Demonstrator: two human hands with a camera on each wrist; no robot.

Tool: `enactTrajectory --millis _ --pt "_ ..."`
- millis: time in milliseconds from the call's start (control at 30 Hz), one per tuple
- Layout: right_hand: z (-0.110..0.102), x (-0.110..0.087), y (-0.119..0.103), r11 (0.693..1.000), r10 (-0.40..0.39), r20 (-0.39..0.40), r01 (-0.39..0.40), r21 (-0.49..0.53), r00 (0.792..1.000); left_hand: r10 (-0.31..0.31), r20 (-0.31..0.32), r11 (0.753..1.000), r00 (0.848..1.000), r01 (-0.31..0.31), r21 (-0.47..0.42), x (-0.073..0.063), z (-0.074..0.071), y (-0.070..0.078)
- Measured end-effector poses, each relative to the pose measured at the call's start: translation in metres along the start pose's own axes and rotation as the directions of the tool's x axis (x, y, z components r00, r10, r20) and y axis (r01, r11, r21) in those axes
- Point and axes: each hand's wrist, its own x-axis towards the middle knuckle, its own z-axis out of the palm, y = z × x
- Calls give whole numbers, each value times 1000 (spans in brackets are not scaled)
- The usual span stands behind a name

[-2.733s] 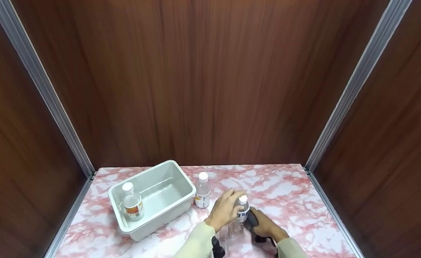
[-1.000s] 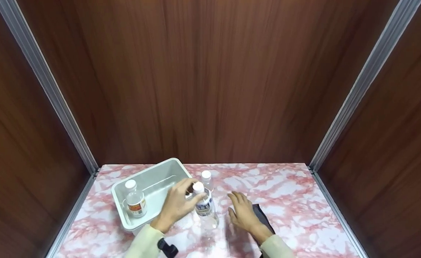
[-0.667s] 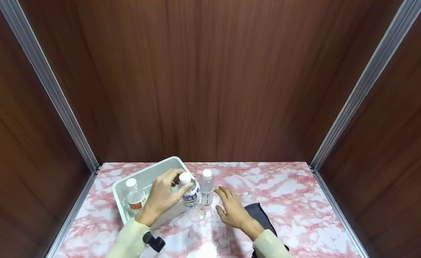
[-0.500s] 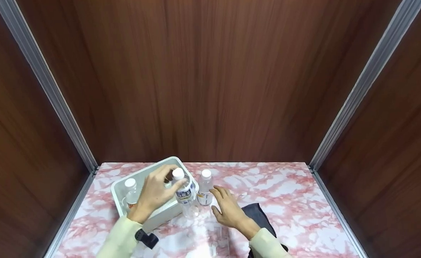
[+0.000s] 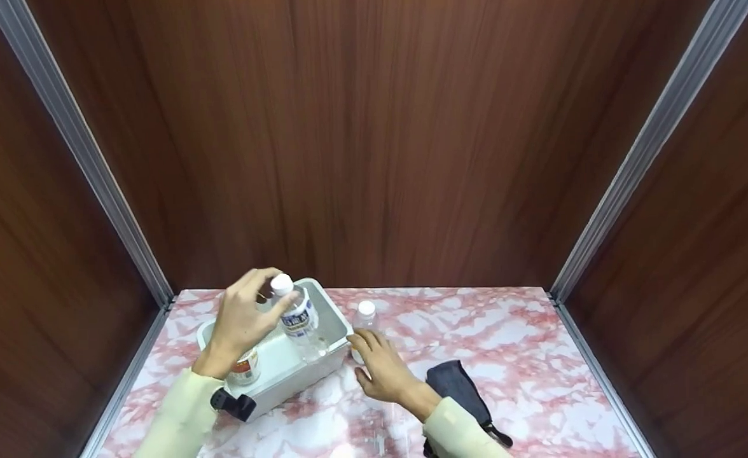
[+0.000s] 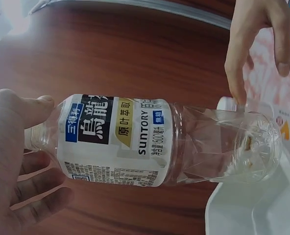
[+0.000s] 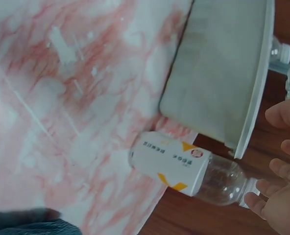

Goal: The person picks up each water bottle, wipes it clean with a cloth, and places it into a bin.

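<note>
One bottle (image 6: 120,139) hangs tilted — left fingers (image 5: 283,306) pinching its neck (image 6: 37,136), right fingers (image 5: 360,344) spread.

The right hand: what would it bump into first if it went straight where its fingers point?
The right hand would probably bump into the white-capped bottle standing just outside the grey bin. They look very close, maybe touching; I can't tell the depth for sure.
</note>
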Motion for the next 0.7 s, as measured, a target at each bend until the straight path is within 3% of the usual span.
enactTrajectory --millis 300,500,700 --pt "5 18 -15 997 10 101 -2 -83 995 -47 -27 997 999 49 60 2 -13 -16" --pt "11 25 -21 988 6 122 13 -154 992 -48 -29 995 998 50 90 4 -14 -26" --pt "14 31 -27 979 19 151 12 -205 988 -96 -5 988 995 96 118 4 -13 -33"
